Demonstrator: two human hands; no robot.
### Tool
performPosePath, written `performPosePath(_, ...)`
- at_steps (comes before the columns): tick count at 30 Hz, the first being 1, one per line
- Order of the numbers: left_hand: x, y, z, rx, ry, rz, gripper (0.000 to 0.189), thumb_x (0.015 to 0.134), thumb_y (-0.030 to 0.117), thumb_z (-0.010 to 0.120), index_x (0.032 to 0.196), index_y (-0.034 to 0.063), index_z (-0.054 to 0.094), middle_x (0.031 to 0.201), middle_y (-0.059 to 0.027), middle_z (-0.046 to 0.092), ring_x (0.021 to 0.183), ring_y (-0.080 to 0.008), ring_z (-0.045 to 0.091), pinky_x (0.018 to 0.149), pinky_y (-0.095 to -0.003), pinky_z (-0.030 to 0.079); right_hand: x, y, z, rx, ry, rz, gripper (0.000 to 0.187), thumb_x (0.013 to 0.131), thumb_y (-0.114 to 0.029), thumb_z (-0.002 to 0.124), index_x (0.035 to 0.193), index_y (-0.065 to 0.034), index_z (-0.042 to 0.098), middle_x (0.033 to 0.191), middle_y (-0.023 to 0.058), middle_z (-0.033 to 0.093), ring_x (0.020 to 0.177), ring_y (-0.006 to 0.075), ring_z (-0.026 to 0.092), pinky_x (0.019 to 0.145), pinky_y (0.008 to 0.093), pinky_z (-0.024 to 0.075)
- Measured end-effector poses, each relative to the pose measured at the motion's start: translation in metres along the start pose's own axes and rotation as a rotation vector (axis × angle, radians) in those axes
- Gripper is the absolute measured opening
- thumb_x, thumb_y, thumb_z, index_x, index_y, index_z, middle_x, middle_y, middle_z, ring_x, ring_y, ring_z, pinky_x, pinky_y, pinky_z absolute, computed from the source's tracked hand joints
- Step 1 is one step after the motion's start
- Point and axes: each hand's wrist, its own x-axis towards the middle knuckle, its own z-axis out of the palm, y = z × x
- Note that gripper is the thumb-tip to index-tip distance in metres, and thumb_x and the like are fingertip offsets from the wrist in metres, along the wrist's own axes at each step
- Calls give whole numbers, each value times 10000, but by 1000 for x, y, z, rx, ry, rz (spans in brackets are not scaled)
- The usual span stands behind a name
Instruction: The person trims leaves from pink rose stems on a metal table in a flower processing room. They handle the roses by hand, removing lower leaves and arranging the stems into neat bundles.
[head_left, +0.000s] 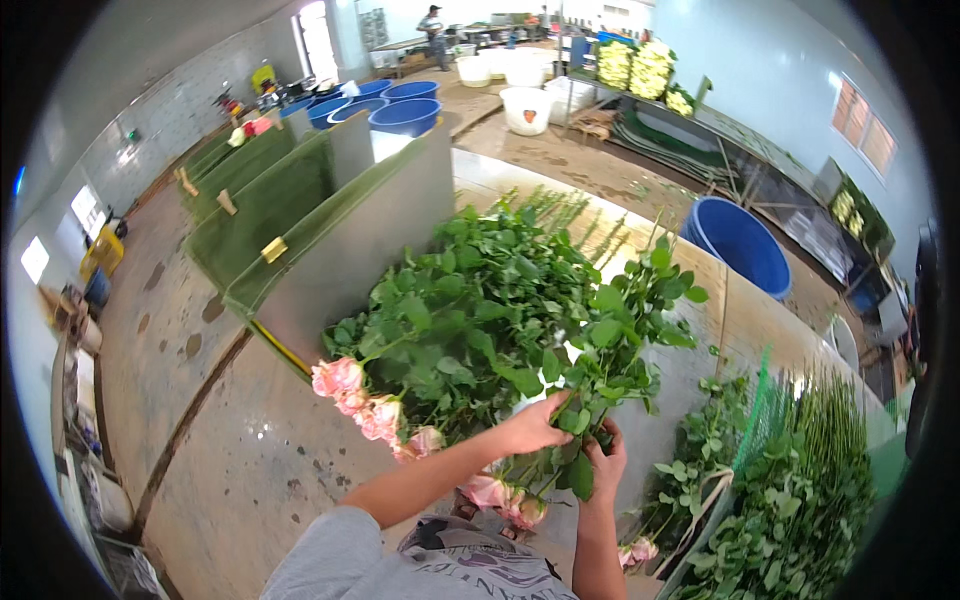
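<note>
My left hand (534, 429) grips leafy stems of a small bunch of pink roses (491, 491). My right hand (606, 463) closes around the same bunch a little lower and to the right. Its pink heads hang past the table's near edge towards my shirt, and its leafy stems (622, 322) point away from me. Beside it on the left lies a large pile of leafy rose stems (480, 292). More pink rose heads (375, 409) stick out over the near edge from that pile. Leaves cover parts of my fingers.
Upright panels with green covering (300, 217) stand left of the pile. On the right are a green mesh (752, 420) with more rose stems (787, 487). A blue tub (739, 247) stands beyond the table (690, 367). Farther back are blue tubs (405, 116) and a person (433, 37).
</note>
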Motion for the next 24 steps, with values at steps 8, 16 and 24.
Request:
performPosePath(8, -59, 114, -150, 496, 240, 129, 812, 694, 181, 757, 1309, -113, 316, 1234, -241, 490, 1149, -264, 478, 990, -312, 359, 7, -43, 170, 83, -276, -72, 310, 802, 43, 573, 1104, -21, 548, 944, 17, 565, 810, 101, 523, 735, 238, 439)
performPosePath(16, -107, 34, -307, 969, 366, -278, 955, 667, 301, 784, 1357, -86, 250, 1282, -275, 457, 1207, -332, 448, 1014, -355, 346, 28, 81, 240, -416, -589, -111, 603, 775, -236, 679, 1249, 56, 447, 1055, 165, 621, 958, 193, 596, 796, 301, 461)
performPosePath(24, -101, 59, -293, 1265, 221, -353, 762, 758, 449, 641, 1329, 22, 374, 1209, -221, 530, 1127, -349, 504, 924, -400, 413, 18, 37, 110, -398, -449, 60, 319, 813, -151, 631, 1085, 9, 590, 955, 72, 652, 746, 124, 607, 679, 261, 493)
